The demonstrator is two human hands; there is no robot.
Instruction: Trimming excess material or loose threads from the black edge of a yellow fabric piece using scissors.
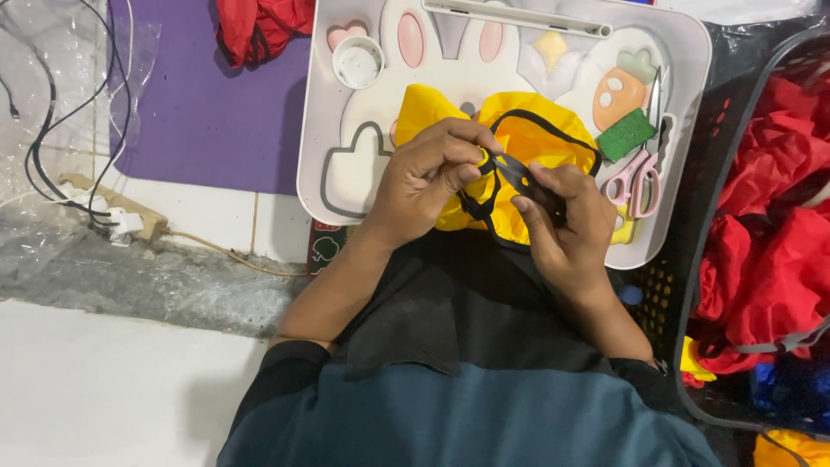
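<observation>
Floor-level workspace seen from above: a purple mat [199, 95] is lying on pale tiles, and a white lap table [346, 173] with rabbit and carrot decoration is resting before the seated person. Over it, the left hand [428, 173] is pinching shut on the black strap [519, 173] where it meets the yellow fabric piece [536, 138], while the right hand [562, 216] is closing its thumb and fingers around the strap's lower run. The fabric is bunching between both hands, just above the table. Judging by the loose loop, the strap is only partly worked into the fabric; the remainder is hanging free. Pink scissors [640, 186] and a green sponge [624, 134] are lying just right of the hands. A dark basket [692, 285] of red fabric pieces [769, 251] is crowding the right side; black cables [60, 130] are trailing at far left.
</observation>
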